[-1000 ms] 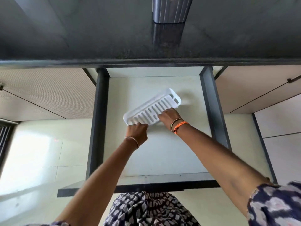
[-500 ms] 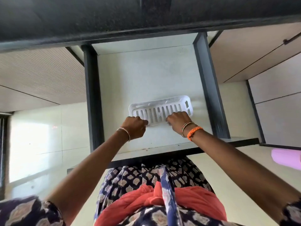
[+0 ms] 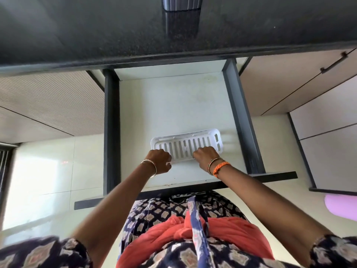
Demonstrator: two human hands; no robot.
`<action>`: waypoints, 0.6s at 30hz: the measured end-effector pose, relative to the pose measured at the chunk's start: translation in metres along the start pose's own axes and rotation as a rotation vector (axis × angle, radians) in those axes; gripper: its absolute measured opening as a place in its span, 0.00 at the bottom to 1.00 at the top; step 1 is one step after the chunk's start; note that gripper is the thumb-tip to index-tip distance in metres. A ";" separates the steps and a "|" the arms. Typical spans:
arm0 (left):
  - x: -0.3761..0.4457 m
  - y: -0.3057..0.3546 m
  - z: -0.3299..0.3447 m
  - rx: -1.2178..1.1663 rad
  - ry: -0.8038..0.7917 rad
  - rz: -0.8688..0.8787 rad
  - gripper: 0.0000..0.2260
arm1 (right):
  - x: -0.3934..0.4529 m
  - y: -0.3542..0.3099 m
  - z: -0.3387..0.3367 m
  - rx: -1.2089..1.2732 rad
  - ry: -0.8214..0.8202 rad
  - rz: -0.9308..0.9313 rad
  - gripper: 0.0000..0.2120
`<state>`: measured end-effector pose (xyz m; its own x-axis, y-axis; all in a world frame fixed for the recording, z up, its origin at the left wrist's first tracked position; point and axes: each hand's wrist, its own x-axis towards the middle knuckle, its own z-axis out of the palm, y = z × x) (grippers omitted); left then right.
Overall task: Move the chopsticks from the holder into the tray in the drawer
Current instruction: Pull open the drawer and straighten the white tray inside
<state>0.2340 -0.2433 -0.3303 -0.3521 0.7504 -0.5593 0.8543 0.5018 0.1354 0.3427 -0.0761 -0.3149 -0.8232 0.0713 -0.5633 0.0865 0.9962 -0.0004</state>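
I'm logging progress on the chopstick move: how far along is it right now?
Done: the drawer is pulled open and the white slotted tray lies flat inside it, near the front. In hand: the left hand and the right hand both grip the tray's near edge, positioning it. Left: everything with the chopsticks. None show in the tray, and the dark holder sits on the counter above.

A: Dark speckled stone counter [image 3: 96, 35] overhead; beige ribbed cabinet front [image 3: 48, 101] left, smooth cabinet doors [image 3: 318, 89] right.

B: Floor?

A: Pale glossy floor tiles [image 3: 48, 171], bright daylight patch reflecting left.
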 end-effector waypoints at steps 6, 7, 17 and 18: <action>-0.013 0.010 0.010 -0.007 0.006 -0.017 0.11 | -0.008 0.004 0.010 0.113 -0.011 -0.022 0.10; -0.014 0.011 0.009 -0.011 0.004 -0.021 0.12 | -0.008 0.004 0.009 0.119 -0.015 -0.028 0.09; -0.002 -0.002 -0.067 -0.539 -0.205 0.000 0.16 | -0.015 0.017 -0.053 -0.028 -0.079 -0.165 0.18; 0.001 -0.007 -0.085 -0.584 -0.112 0.028 0.13 | -0.015 0.022 -0.069 0.015 -0.015 -0.159 0.17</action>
<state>0.1949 -0.2098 -0.2617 -0.2623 0.7328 -0.6278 0.5003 0.6596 0.5610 0.3178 -0.0519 -0.2494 -0.8187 -0.0885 -0.5674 -0.0364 0.9941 -0.1027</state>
